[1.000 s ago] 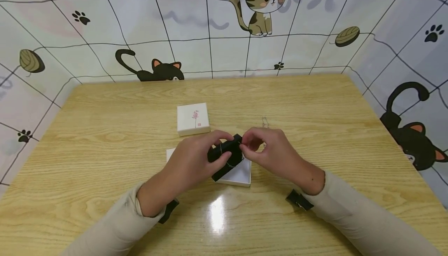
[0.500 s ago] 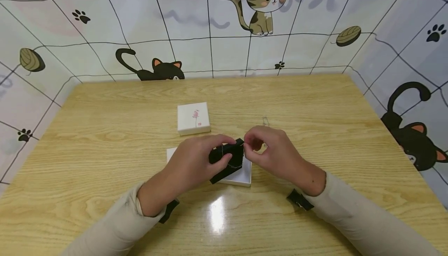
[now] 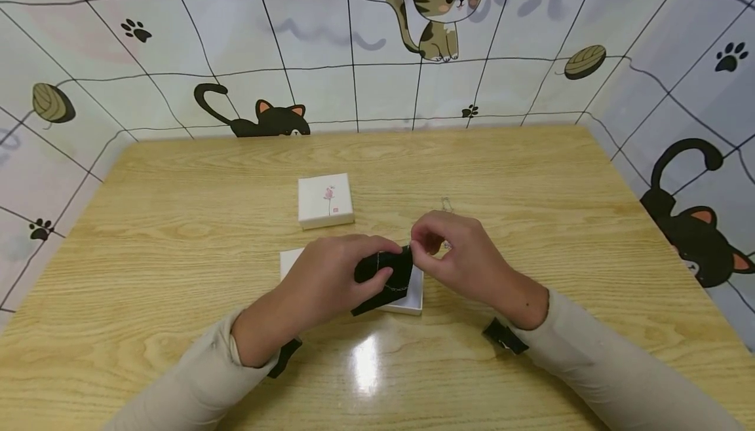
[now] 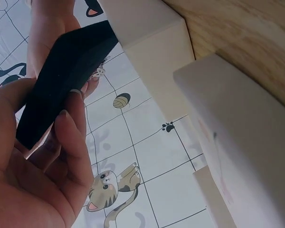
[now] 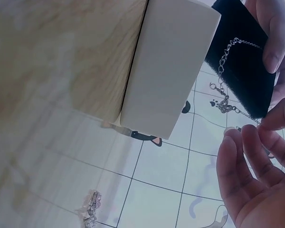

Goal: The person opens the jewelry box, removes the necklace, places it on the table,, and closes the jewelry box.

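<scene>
My left hand (image 3: 330,270) holds a black jewelry pad (image 3: 402,270) tilted above a shallow white box (image 3: 416,292), thumb on one side and fingers on the other. A thin silver chain (image 5: 222,66) loops over the pad's dark face, with a clasp and a small sparkling charm (image 5: 224,105) hanging off its edge. At the pad's corner, my right hand (image 3: 451,241) pinches the chain between thumb and index finger. The left wrist view shows the pad's (image 4: 69,78) plain side, gripped by the left fingers. The left hand covers part of the box in the head view.
A white lid (image 3: 324,200) with a pink flower print lies farther back on the wooden table (image 3: 177,234). Another piece of silver jewelry (image 3: 446,204) lies behind the right hand, partly hidden. A cat-print cloth (image 3: 318,31) surrounds the table.
The black pad has come down slightly and turned, so more of its chain-draped face shows. Both hands shifted a little; the right one still pinches at the corner.
</scene>
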{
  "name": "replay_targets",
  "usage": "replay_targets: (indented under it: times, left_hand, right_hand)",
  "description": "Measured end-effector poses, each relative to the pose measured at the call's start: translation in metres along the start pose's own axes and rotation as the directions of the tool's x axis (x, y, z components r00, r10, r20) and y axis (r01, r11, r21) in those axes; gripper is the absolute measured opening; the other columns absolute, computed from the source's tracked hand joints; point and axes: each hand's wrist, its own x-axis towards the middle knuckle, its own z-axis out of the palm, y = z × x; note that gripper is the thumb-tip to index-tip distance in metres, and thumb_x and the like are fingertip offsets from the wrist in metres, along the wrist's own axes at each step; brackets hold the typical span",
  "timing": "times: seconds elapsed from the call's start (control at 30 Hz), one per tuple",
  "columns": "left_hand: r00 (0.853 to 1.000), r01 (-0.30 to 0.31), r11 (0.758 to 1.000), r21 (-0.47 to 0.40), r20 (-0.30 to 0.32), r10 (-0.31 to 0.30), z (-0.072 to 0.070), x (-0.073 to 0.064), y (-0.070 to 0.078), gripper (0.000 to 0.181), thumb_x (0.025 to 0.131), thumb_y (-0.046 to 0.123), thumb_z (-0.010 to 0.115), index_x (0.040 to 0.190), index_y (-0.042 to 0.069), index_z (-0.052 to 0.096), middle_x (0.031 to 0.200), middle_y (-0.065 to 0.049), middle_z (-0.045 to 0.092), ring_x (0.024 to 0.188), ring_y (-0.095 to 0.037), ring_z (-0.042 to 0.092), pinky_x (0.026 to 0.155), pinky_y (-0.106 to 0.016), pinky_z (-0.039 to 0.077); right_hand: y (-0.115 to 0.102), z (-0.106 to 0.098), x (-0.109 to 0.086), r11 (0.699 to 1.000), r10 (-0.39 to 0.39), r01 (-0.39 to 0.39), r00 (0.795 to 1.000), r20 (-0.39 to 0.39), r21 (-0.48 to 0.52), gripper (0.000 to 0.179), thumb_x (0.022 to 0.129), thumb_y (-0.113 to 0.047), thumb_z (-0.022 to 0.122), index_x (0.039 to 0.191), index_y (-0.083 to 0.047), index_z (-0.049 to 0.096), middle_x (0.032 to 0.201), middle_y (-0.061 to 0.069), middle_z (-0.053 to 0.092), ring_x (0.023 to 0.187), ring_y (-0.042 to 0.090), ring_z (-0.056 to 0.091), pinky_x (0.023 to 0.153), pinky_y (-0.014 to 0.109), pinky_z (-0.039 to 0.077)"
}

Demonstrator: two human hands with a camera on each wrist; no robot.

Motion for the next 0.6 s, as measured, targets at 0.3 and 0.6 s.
replay_targets:
  times: [0.3,0.6]
  left_hand:
    - [0.999,-0.024,1.000,0.005,0.022,0.024,-0.0010,-0.0015,0.0002,0.028,0.090,0.021,0.073,0.118,0.019,0.071,0.109,0.006,0.076,0.080,-0.002,0.067,0.071,-0.020,0.053]
    - [0.997,-0.053,0.998,-0.013,0.050,0.054,-0.0019,-0.0012,0.0000,0.029,0.091,0.021,0.073,0.119,0.019,0.071,0.110,0.006,0.075,0.066,-0.001,0.054,0.064,-0.018,0.047]
  right_hand:
    - [0.0008,-0.0002,0.0006,1.000,0.007,-0.007,1.000,0.000,0.029,0.015,0.084,0.002,0.067,0.082,-0.012,0.064,0.079,-0.006,0.063,0.069,0.003,0.058,0.062,0.025,0.055]
    - [0.0021,-0.0021,0.0006,0.997,0.038,-0.039,0.999,0.011,0.073,0.013,0.084,0.001,0.068,0.084,-0.012,0.067,0.078,-0.007,0.069,0.066,0.003,0.061,0.060,0.025,0.055]
